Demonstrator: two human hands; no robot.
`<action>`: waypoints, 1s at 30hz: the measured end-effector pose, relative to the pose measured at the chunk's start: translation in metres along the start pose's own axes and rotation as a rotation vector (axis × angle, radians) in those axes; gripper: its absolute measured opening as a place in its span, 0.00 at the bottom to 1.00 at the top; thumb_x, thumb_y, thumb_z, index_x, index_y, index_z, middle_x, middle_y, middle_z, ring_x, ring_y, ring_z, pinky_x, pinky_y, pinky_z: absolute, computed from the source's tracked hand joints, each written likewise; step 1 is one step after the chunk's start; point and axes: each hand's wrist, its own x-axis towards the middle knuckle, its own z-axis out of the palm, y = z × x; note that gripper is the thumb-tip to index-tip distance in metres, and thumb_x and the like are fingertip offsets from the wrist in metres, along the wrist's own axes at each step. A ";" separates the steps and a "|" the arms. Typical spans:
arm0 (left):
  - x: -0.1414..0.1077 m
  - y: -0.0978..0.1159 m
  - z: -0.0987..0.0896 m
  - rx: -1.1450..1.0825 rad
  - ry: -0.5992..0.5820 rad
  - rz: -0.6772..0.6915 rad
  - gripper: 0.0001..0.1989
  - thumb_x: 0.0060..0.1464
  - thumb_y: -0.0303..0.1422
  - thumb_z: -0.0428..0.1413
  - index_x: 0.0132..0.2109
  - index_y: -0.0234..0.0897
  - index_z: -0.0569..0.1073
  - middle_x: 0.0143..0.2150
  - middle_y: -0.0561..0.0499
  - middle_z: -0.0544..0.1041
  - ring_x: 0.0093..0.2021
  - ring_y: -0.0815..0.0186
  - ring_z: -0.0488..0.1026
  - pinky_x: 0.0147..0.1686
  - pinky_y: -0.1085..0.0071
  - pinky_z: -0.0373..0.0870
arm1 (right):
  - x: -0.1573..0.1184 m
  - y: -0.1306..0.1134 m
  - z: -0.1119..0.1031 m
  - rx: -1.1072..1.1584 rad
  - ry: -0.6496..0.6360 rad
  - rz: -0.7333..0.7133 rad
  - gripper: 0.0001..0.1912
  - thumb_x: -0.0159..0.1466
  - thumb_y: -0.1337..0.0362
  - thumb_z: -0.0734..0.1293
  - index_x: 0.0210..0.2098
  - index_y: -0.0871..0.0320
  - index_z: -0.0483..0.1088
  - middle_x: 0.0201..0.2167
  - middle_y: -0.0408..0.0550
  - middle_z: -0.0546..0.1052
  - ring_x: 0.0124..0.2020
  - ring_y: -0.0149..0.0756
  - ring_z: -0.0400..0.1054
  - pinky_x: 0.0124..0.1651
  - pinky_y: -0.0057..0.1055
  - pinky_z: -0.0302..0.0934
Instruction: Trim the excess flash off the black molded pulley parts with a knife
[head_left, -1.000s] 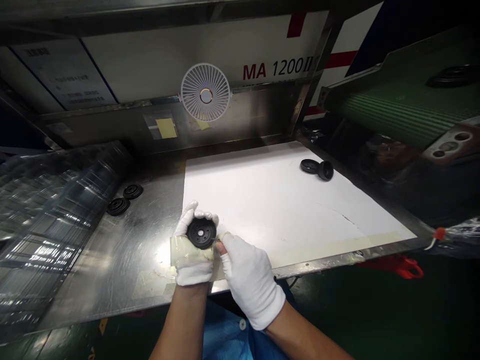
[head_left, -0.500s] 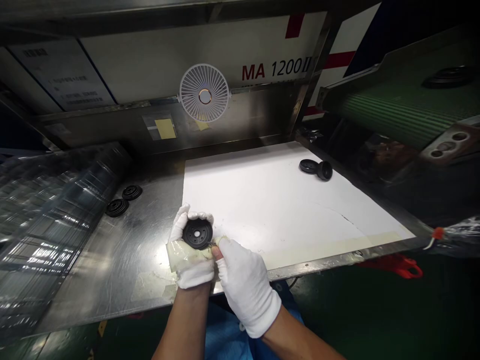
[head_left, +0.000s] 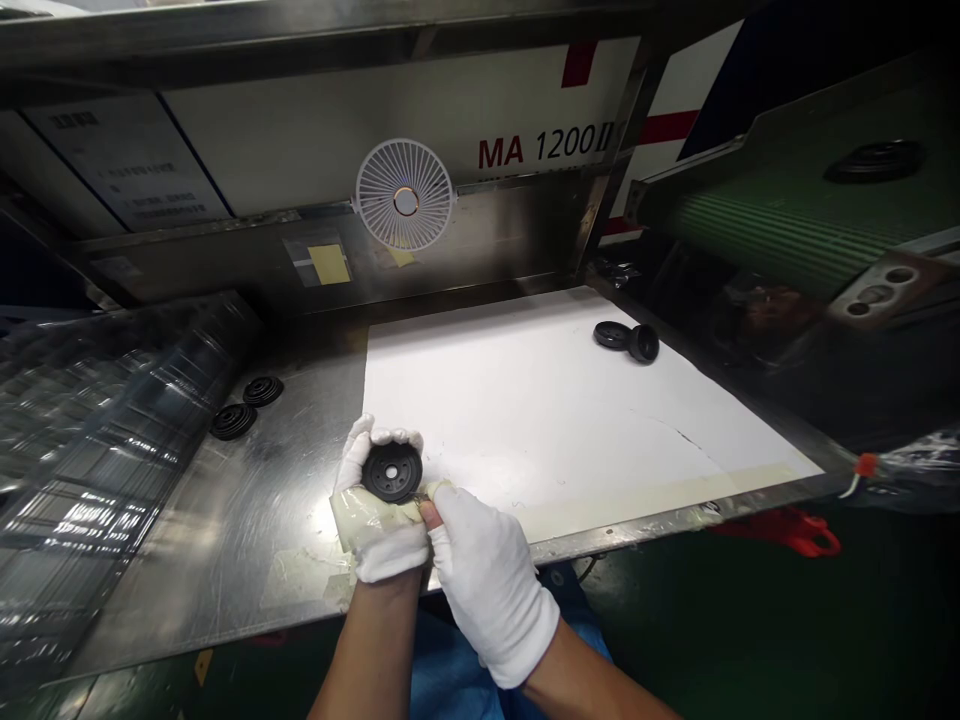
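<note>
My left hand, in a white glove with yellowish tape around it, is wrapped about a round black wheel-like part. The part has a pale hole at its centre and smaller holes around it; its hollow side faces me. My right hand, gloved in white with the thumb tip bare, is closed in a pinch at the part's lower right rim. Whatever sits between those fingers is too small to make out. Both hands are over the near edge of the white sheet and the metal table.
Two black ribbed parts lie left, beside stacked clear plastic trays. Two more black parts rest at the sheet's far right. A white fan stands at the back. A green conveyor at right carries another black part.
The view has shifted slightly. The black part is tilted a little differently in my left hand, and my right hand keeps its pinch at the rim.
</note>
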 end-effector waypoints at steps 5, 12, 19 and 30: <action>-0.001 0.003 0.003 -0.018 -0.009 -0.011 0.09 0.50 0.26 0.55 0.41 0.36 0.71 0.27 0.56 0.70 0.30 0.73 0.70 0.40 0.68 0.69 | -0.003 -0.002 -0.001 0.021 -0.039 0.004 0.11 0.69 0.62 0.56 0.30 0.54 0.62 0.26 0.39 0.70 0.26 0.32 0.63 0.27 0.29 0.44; -0.001 0.003 0.002 -0.011 -0.053 0.019 0.09 0.51 0.27 0.55 0.41 0.37 0.72 0.28 0.56 0.70 0.31 0.72 0.70 0.43 0.67 0.69 | -0.002 -0.001 -0.001 0.048 0.015 0.023 0.12 0.70 0.61 0.54 0.32 0.53 0.62 0.26 0.39 0.70 0.26 0.32 0.62 0.28 0.30 0.45; -0.002 0.000 0.002 -0.014 -0.077 0.063 0.09 0.51 0.28 0.56 0.42 0.37 0.72 0.29 0.57 0.71 0.32 0.73 0.70 0.44 0.69 0.69 | 0.000 -0.001 -0.002 0.036 0.013 0.012 0.11 0.69 0.62 0.55 0.32 0.54 0.63 0.27 0.39 0.70 0.26 0.33 0.62 0.28 0.30 0.44; 0.008 0.014 0.011 -0.094 0.039 0.011 0.02 0.52 0.29 0.56 0.34 0.35 0.71 0.27 0.57 0.70 0.31 0.75 0.70 0.47 0.70 0.69 | 0.004 0.008 -0.012 0.324 -0.009 0.095 0.15 0.71 0.57 0.52 0.30 0.54 0.61 0.26 0.40 0.68 0.27 0.32 0.61 0.30 0.27 0.50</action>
